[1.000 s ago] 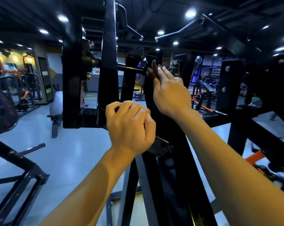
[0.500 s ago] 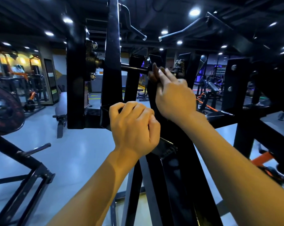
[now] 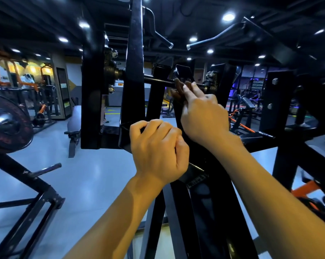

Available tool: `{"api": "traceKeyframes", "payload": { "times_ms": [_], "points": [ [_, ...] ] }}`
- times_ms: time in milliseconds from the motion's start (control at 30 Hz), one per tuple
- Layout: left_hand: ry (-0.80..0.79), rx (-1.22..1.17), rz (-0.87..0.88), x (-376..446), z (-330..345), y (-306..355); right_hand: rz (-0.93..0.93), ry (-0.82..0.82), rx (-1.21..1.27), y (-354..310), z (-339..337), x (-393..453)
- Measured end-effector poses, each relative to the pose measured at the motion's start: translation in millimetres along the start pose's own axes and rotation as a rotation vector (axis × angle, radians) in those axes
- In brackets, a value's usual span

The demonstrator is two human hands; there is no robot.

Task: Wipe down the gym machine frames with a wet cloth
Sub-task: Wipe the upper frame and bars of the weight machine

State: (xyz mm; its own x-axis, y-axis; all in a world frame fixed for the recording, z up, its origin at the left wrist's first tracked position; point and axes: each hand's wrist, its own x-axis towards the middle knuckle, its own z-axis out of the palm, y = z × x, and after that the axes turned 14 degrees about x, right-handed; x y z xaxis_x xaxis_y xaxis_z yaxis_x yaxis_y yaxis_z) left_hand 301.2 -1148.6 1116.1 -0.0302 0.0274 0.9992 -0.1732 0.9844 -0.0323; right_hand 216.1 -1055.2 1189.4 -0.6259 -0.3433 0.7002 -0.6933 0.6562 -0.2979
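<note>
both hands on the black steel frame

the right hand point(image 3: 204, 116) presses a dark brown crumpled cloth point(image 3: 178, 88) against the upper part of a slanted black steel machine frame point(image 3: 204, 212), with straight fingers laid over the cloth and the fingertips reaching a thin black horizontal rod point(image 3: 158, 81). most of the cloth is hidden under the fingers. the left hand point(image 3: 158, 148) sits lower on the same frame, knuckles up and fingers curled round the edge of a black bracket, clenched on the metal. a tall black upright post point(image 3: 134, 62) rises just behind the left hand. far left, a round dark weight plate point(image 3: 8, 122) sits on another black frame, well apart from the hands. a grey padded bench point(image 3: 74, 126) stands on the pale glossy floor point(image 3: 83, 174) beyond the frame.
</note>
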Motion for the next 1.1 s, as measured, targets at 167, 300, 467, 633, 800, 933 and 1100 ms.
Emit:
{"api": "traceKeyframes", "payload": {
  "times_ms": [167, 300, 467, 633, 800, 933, 1100],
  "points": [
    [0.003, 0.005, 0.025, 0, 2, -4, -0.006, -0.069, 0.056, -6, -3, 63],
    [0.002, 0.006, 0.033, 0, 2, -4, 0.056, -0.049, 0.066, -8, -2, 51],
    [0.017, 0.014, 0.017, 0, 2, -2, 0.039, 0.036, 0.006, 0, 2, 13],
    [0.022, 0.009, 0.046, 0, 3, -5, 0.08, -0.087, 0.122, -9, -4, 91],
    [0.028, 0.011, 0.026, 0, 2, -3, 0.06, -0.052, 0.024, -4, -3, 39],
    [0.032, 0.005, 0.019, -1, 3, -3, 0.013, 0.036, 0.034, 2, 2, 18],
    [0.006, 0.002, 0.034, 0, 1, -4, 0.11, -0.057, 0.162, -9, -2, 85]
  ]
}}
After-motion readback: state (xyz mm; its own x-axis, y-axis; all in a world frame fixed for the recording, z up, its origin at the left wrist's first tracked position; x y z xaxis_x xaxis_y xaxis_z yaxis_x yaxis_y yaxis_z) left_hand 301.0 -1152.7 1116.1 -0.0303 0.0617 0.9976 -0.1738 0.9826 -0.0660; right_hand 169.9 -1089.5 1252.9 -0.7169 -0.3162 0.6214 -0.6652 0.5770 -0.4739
